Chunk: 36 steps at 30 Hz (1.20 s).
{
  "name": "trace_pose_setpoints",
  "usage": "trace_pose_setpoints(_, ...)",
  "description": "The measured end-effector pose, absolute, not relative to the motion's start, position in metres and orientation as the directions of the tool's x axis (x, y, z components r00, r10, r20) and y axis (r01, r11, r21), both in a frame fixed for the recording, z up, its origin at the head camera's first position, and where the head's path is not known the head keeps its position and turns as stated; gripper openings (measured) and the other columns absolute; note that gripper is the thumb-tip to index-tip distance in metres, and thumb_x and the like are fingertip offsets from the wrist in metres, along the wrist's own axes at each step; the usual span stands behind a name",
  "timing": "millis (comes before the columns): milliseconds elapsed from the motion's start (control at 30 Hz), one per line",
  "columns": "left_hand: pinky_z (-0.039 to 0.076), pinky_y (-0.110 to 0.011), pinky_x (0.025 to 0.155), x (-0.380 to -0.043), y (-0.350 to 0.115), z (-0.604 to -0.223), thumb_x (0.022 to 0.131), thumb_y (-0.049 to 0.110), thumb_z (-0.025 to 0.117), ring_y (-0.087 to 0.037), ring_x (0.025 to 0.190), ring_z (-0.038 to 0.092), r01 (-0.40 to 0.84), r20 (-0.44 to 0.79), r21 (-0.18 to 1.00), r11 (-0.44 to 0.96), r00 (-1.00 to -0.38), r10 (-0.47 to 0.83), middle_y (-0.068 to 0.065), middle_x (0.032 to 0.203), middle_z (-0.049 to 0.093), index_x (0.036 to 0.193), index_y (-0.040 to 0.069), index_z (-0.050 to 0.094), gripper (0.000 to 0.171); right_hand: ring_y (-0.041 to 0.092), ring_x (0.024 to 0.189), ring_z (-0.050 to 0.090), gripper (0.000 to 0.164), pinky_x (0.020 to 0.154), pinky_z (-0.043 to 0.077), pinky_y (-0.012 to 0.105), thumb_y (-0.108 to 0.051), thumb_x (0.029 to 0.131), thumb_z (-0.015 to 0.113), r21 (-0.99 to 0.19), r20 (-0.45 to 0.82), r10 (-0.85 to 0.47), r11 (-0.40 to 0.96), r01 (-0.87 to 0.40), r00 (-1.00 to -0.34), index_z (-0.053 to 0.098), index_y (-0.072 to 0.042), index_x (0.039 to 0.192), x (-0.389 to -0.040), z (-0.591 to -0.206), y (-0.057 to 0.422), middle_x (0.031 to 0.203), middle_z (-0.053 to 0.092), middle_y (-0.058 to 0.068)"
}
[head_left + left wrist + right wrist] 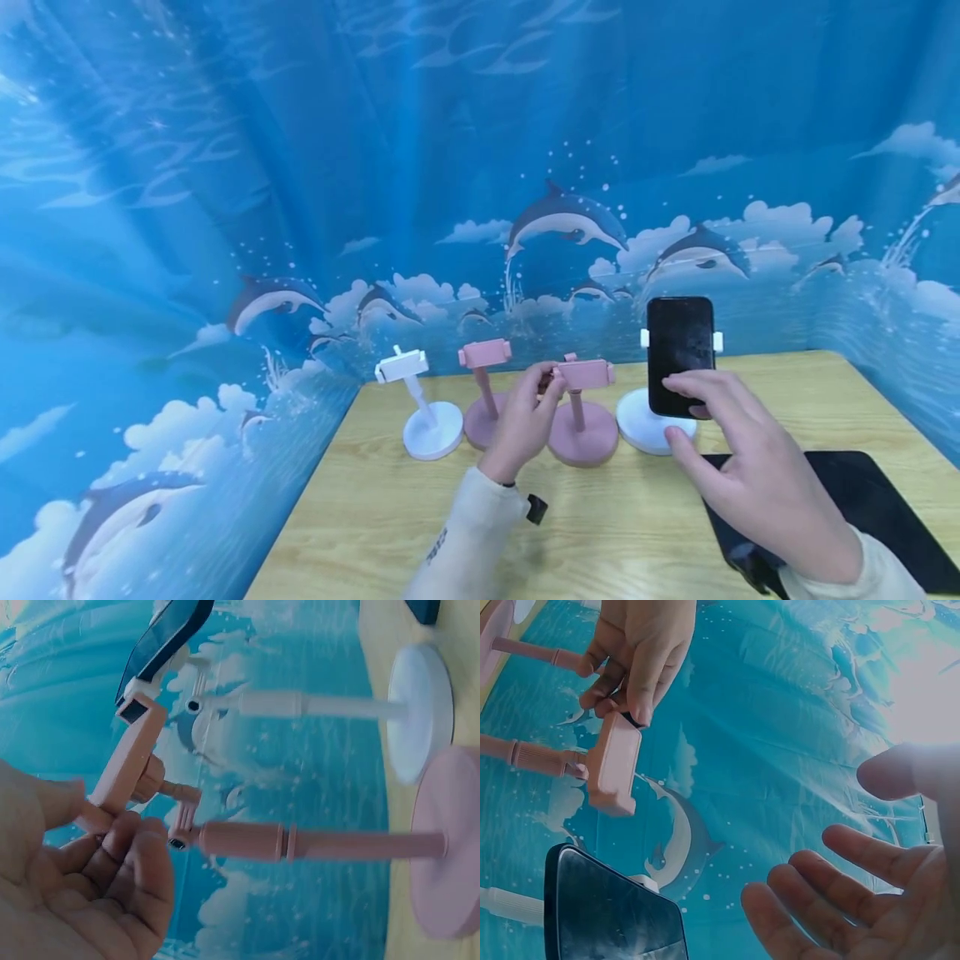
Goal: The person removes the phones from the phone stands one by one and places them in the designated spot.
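Observation:
My left hand [525, 421] pinches the left end of the clamp on a pink phone stand [587, 375]. In the left wrist view, thumb and fingers meet at that clamp end, and the stand's upright [337, 844] reaches to its round base. The pink clamp [615, 765] holds no phone. To its right, a white phone stand [637, 423] bears a black phone [678, 346] upright between its clamp's side grips. My right hand [765, 479] is nearest this phone, fingers spread and holding nothing. In the right wrist view, a gap shows between the hand [870, 900] and the phone [615, 915].
Left of the gripped stand are another pink phone stand [486, 354] and a white phone stand [432, 435], both without phones. A flat black tablet-like slab [877, 508] lies on the wooden table [622, 533] under the right forearm. A blue dolphin-print curtain [420, 200] surrounds the table.

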<state>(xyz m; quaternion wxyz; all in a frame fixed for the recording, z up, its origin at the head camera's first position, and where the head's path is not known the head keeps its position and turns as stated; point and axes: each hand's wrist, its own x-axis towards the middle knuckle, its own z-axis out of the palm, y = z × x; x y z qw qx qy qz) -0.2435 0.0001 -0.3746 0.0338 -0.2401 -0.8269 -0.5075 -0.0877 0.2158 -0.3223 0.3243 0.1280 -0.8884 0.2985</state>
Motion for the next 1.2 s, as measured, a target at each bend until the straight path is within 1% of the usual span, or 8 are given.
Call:
trace_pose_setpoints(133,0.052,-0.031,0.074,-0.246,0.005,-0.378,0.092,0.051,0.053,-0.012,0.091,0.059,0.353,0.271,0.898,0.264,-0.915,0.299,0.008,0.101,0.06,0.12,0.026,0.056,0.038,0.015,0.11,0.052,0.051,0.082,0.039,0.015,-0.021,0.087,0.069,-0.441,0.65,-0.052,0.787,-0.432,-0.758,0.048,-0.029,0.133,-0.09,-0.323,0.215,0.131,0.049,-0.004)
trace_pose_setpoints(233,0.053,-0.033,0.075,-0.248,0.005,-0.381,0.09,0.052,0.056,-0.015,0.091,0.059,0.335,0.277,0.919,0.208,-0.924,0.265,0.005,0.102,0.06,0.117,0.024,0.057,0.039,0.013,0.111,0.051,0.051,0.082,0.037,0.011,-0.02,0.086,0.07,-0.426,0.661,-0.072,0.783,-0.453,-0.747,0.049,-0.029,0.132,-0.091,-0.325,0.214,0.13,0.05,-0.006)
trace_pose_setpoints(467,0.049,-0.03,0.079,-0.233,-0.013,-0.374,0.089,0.052,0.058,-0.01,0.092,0.056,0.366,0.301,0.89,0.272,-0.92,0.251,0.006,0.1,0.057,0.116,0.026,0.051,0.038,0.009,0.099,0.055,0.047,0.08,0.039,0.008,-0.016,0.086,0.07,-0.412,0.669,-0.082,0.786,-0.461,-0.738,0.052,-0.024,0.128,-0.1,-0.329,0.215,0.128,0.052,-0.004)
trace_pose_setpoints(700,0.052,-0.03,0.072,-0.189,-0.054,-0.343,0.093,0.035,0.06,-0.014,0.086,0.057,0.566,0.454,0.781,0.264,-0.805,0.382,0.002,0.097,0.059,0.114,0.02,0.053,0.026,0.013,0.097,0.058,0.043,0.079,0.042,0.01,-0.017,0.087,0.068,-0.446,0.652,-0.05,0.782,-0.435,-0.757,0.054,-0.023,0.127,-0.106,-0.333,0.219,0.126,0.053,-0.002)
trace_pose_setpoints(800,0.052,-0.029,0.07,-0.178,-0.069,-0.337,0.094,0.031,0.06,-0.013,0.084,0.057,0.6,0.477,0.749,0.282,-0.783,0.399,0.003,0.097,0.06,0.112,0.02,0.054,0.022,0.014,0.096,0.058,0.039,0.077,0.043,0.011,-0.018,0.088,0.067,-0.457,0.64,-0.043,0.781,-0.425,-0.767,0.055,-0.022,0.125,-0.109,-0.336,0.217,0.125,0.052,-0.002)
trace_pose_setpoints(967,0.053,-0.027,0.07,-0.175,-0.076,-0.332,0.094,0.033,0.059,-0.01,0.084,0.058,0.6,0.464,0.725,0.337,-0.788,0.405,0.006,0.096,0.06,0.111,0.021,0.055,0.021,0.011,0.097,0.056,0.034,0.077,0.043,0.014,-0.02,0.09,0.064,-0.428,0.644,-0.068,0.794,-0.432,-0.762,0.055,-0.021,0.123,-0.114,-0.341,0.213,0.121,0.053,-0.004)
trace_pose_setpoints(1100,0.052,-0.026,0.072,-0.174,-0.076,-0.332,0.093,0.037,0.058,-0.009,0.084,0.058,0.572,0.417,0.721,0.39,-0.808,0.415,0.008,0.096,0.059,0.111,0.023,0.055,0.023,0.012,0.096,0.055,0.034,0.075,0.041,0.012,-0.019,0.091,0.064,-0.415,0.645,-0.086,0.795,-0.442,-0.76,0.055,-0.021,0.123,-0.115,-0.343,0.21,0.119,0.053,-0.004)
trace_pose_setpoints(1200,0.052,-0.025,0.074,-0.174,-0.077,-0.333,0.092,0.04,0.059,-0.007,0.087,0.057,0.58,0.395,0.686,0.439,-0.804,0.444,0.009,0.098,0.058,0.115,0.024,0.055,0.028,0.012,0.095,0.055,0.035,0.075,0.04,0.01,-0.015,0.09,0.063,-0.407,0.646,-0.089,0.8,-0.441,-0.758,0.055,-0.021,0.123,-0.116,-0.344,0.209,0.119,0.053,-0.003)
